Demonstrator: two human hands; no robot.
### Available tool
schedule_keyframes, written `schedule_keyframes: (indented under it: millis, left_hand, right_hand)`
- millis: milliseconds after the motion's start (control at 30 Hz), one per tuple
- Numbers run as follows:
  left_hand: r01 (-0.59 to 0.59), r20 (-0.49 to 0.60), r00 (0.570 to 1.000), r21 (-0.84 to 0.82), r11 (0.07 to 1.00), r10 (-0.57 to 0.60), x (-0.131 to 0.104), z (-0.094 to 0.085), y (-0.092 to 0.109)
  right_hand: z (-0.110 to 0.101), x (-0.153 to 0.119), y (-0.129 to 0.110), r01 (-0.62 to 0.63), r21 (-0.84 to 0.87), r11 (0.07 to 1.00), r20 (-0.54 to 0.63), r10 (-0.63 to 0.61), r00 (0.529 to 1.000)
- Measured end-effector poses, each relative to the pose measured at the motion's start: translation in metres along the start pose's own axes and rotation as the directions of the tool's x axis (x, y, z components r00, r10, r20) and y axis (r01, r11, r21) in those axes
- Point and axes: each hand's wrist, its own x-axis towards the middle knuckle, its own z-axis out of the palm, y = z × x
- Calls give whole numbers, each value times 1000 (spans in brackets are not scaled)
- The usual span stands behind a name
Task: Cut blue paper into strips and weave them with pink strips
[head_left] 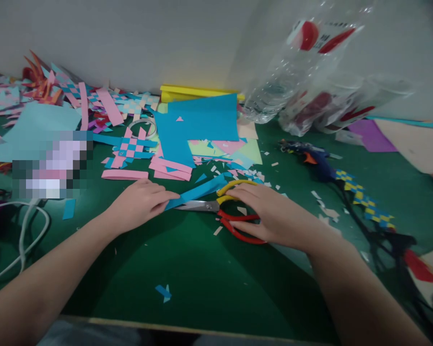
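My left hand (143,203) pinches the near end of a blue paper strip (203,189), which slants up to the right. My right hand (265,206) has its fingers in the handles of a pair of scissors (205,206), one handle yellow and one red. The blades point left along the strip's lower edge, and their tips are close to my left fingertips. Whether the blades have paper between them I cannot tell. Just behind lie a woven pink and blue paper piece (129,148), a folded pink strip (124,175) and a large blue sheet (205,117).
Paper scraps (7,91) heap up at the back left beside a pale blue sheet (48,126). A blurred-out device (57,163) with a white cable (23,235) lies left. Plastic-wrapped cups (310,105) stand at the back right. A dark stem with woven paper (364,199) lies right.
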Motion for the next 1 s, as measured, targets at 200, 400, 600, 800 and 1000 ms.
schedule_keyframes:
  millis: [200, 400, 600, 800, 1000]
  left_hand:
    - [-17, 14, 1000, 32, 999, 17, 0, 0, -1]
    - [-25, 26, 999, 50, 998, 24, 2, -2, 0]
    - [-30, 27, 999, 73, 997, 28, 1, -2, 0]
    - [1, 27, 1000, 122, 993, -4, 0, -3, -1]
    - [44, 38, 998, 124, 991, -49, 0, -7, 0]
  right_hand:
    - [-3, -3, 4, -38, -19, 999, -5, 38, 999]
    - [-13, -8, 10, -27, -101, 994, -148, 12, 989]
    - [-20, -12, 13, -67, -86, 994, -148, 54, 987]
    - [-19, -11, 5, -113, 25, 993, -38, 114, 993]
    - [-23, -12, 8, -194, 61, 979, -31, 196, 980]
